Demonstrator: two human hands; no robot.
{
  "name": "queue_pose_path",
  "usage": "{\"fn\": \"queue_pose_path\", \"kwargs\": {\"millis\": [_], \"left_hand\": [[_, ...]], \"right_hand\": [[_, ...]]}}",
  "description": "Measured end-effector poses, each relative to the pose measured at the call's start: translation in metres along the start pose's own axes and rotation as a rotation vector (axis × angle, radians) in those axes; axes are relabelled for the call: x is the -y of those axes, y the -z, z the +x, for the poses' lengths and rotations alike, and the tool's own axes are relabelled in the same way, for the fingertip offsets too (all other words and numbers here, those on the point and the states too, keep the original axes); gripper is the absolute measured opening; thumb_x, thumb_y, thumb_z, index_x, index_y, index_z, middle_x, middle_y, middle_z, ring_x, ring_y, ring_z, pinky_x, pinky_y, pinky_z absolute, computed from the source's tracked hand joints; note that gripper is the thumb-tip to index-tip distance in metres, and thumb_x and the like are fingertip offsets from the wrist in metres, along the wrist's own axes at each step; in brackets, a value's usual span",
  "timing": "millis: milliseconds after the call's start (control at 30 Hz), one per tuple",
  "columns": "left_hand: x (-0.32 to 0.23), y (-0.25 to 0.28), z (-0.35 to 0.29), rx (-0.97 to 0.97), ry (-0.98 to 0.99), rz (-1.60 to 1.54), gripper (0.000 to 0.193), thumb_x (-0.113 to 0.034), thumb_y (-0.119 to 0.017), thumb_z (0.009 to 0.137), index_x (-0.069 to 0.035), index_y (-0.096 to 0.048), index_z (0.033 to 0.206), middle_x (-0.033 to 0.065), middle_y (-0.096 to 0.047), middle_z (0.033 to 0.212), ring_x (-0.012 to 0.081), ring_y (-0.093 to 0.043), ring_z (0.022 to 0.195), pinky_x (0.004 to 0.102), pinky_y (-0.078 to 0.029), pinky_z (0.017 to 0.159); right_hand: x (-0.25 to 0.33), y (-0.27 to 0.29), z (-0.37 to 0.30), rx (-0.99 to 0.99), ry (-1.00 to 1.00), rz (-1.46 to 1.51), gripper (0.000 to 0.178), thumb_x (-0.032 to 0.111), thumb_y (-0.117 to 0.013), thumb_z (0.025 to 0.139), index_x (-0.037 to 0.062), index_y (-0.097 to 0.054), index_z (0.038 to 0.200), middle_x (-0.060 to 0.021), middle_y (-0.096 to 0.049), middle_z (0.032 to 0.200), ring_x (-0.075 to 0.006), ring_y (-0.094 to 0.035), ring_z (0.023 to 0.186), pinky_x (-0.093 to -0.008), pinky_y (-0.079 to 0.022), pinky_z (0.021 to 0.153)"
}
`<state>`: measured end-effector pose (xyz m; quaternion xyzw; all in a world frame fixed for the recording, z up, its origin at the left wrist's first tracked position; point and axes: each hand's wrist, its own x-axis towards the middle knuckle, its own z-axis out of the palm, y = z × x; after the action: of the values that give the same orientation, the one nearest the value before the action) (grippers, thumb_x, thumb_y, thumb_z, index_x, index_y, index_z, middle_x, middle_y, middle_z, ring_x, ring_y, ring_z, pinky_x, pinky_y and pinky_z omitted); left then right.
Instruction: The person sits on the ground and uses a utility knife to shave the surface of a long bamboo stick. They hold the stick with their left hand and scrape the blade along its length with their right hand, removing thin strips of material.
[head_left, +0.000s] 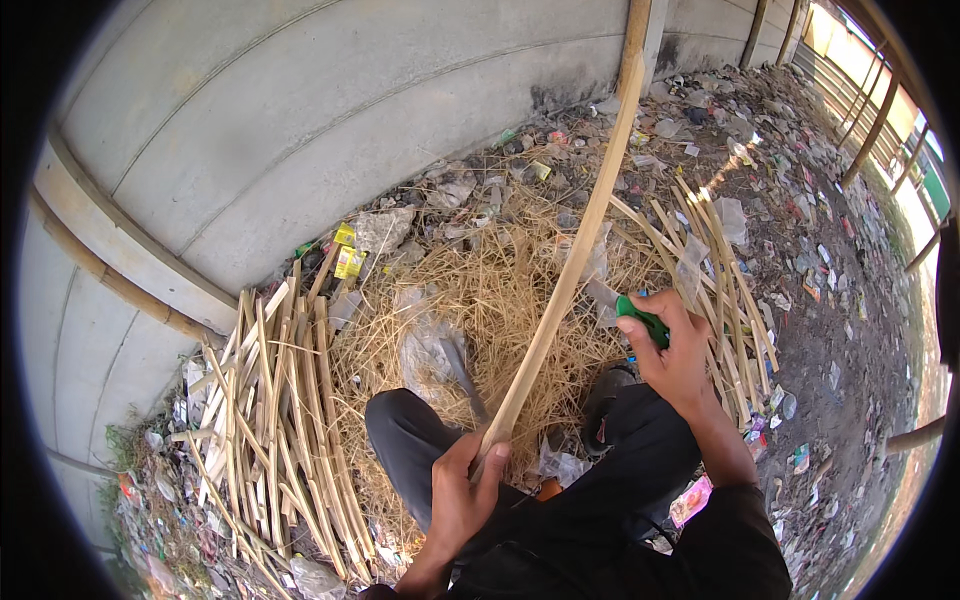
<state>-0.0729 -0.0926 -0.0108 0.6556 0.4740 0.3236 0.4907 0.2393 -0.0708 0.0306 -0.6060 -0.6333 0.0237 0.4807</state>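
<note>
My left hand (pixel 462 498) is closed round the lower end of a long, flat bamboo strip (pixel 566 283). The strip slants up and away from my lap, its far end reaching in front of the wall. In my right hand (pixel 674 358) is a knife with a green handle (pixel 648 322), gripped with the thumb along it. Its short blade points left toward the strip, with a small gap seen between them. Pale shavings (pixel 520 250) cover the ground beyond my knees. A long grey blade-like object (pixel 462 378) lies by my left knee, partly hidden by it.
Bamboo strips lie in a pile (pixel 290 430) at my left, and another pile (pixel 738 310) is at my right. A grey panel wall (pixel 400 90) closes off the far side. Litter-strewn soil (pixel 820 360) stretches right toward bamboo posts (pixel 873 130).
</note>
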Motion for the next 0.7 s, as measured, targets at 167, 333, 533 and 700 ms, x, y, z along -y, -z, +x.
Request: {"fn": "queue_pose_path", "kwargs": {"millis": [167, 333, 533, 700], "left_hand": [[-0.021, -0.009, 0.010, 0.039, -0.013, -0.144, 0.032, -0.025, -0.057, 0.117, 0.004, -0.072, 0.118, 0.0027, -0.070, 0.086, 0.0084, -0.062, 0.077, 0.0263, -0.049, 0.069], [-0.028, -0.010, 0.017, 0.081, -0.081, -0.102, 0.031, -0.024, -0.056, 0.118, 0.003, -0.072, 0.119, 0.0036, -0.068, 0.085, 0.0094, -0.061, 0.077, 0.0279, -0.050, 0.070], [-0.035, -0.015, 0.017, 0.017, -0.110, -0.078, 0.025, -0.019, -0.061, 0.116, 0.004, -0.071, 0.116, 0.0037, -0.066, 0.080, 0.0105, -0.061, 0.075, 0.0293, -0.050, 0.070], [-0.035, -0.020, 0.018, -0.024, -0.164, -0.010, 0.023, -0.018, -0.064, 0.114, 0.004, -0.069, 0.108, 0.0064, -0.066, 0.077, 0.0118, -0.061, 0.072, 0.0306, -0.050, 0.067]], "right_hand": [[0.025, -0.022, -0.038, 0.223, 0.269, 0.020, 0.030, 0.026, -0.087, 0.096, 0.0057, -0.071, 0.111, -0.0074, -0.073, 0.084, -0.0239, -0.074, 0.063, -0.0342, -0.057, 0.055], [0.032, -0.043, -0.055, 0.202, 0.333, 0.058, 0.032, 0.031, -0.086, 0.096, 0.0076, -0.071, 0.112, -0.0046, -0.069, 0.080, -0.0217, -0.070, 0.058, -0.0352, -0.055, 0.050], [0.039, -0.037, -0.053, 0.255, 0.329, 0.046, 0.038, 0.022, -0.093, 0.090, 0.0041, -0.068, 0.112, -0.0093, -0.076, 0.086, -0.0237, -0.074, 0.064, -0.0344, -0.055, 0.052], [0.038, -0.041, -0.053, 0.220, 0.346, 0.066, 0.036, 0.023, -0.093, 0.090, 0.0044, -0.069, 0.109, -0.0081, -0.075, 0.083, -0.0221, -0.073, 0.061, -0.0346, -0.053, 0.051]]}}
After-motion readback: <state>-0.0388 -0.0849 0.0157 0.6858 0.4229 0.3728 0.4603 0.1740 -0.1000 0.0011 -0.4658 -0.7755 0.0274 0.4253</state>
